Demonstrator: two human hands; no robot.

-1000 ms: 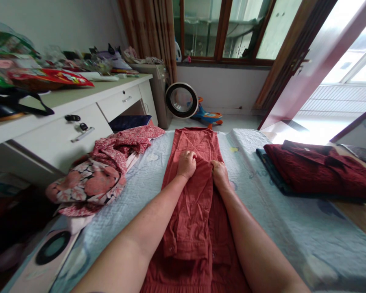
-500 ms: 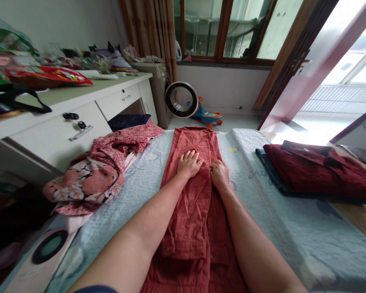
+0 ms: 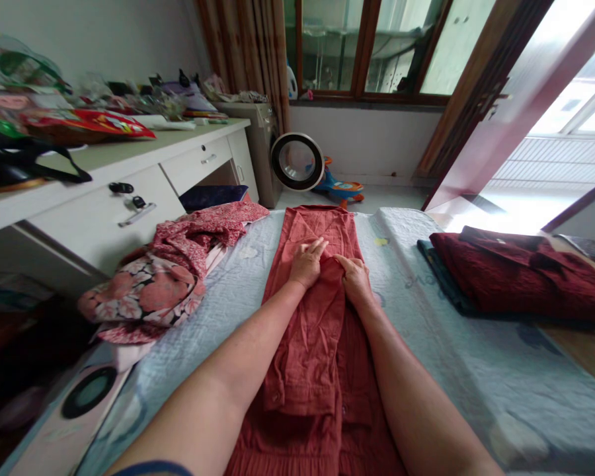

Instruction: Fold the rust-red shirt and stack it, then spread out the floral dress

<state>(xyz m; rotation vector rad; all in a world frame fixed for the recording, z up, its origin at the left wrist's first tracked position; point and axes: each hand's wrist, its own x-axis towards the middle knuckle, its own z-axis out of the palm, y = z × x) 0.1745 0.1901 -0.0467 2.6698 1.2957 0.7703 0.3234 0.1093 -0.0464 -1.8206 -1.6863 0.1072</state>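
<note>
Red garment (image 3: pixel 317 344) is laid on the pale-blue cover (image 3: pixel 451 344); sleeves (image 3: pixel 305 380) seem already folded inward, but creases are not yet smoothed. A fold (image 3: pixel 331 267) seems pinched by the right hand (image 3: pixel 357 279); the left hand (image 3: pixel 306 266) is rested, fingers extended.

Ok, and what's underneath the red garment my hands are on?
A pale blue quilted cover shows along both sides of the red garment, so it probably continues beneath. Anything else directly underneath is hidden by the cloth, which your left hand and right hand touch.
</note>
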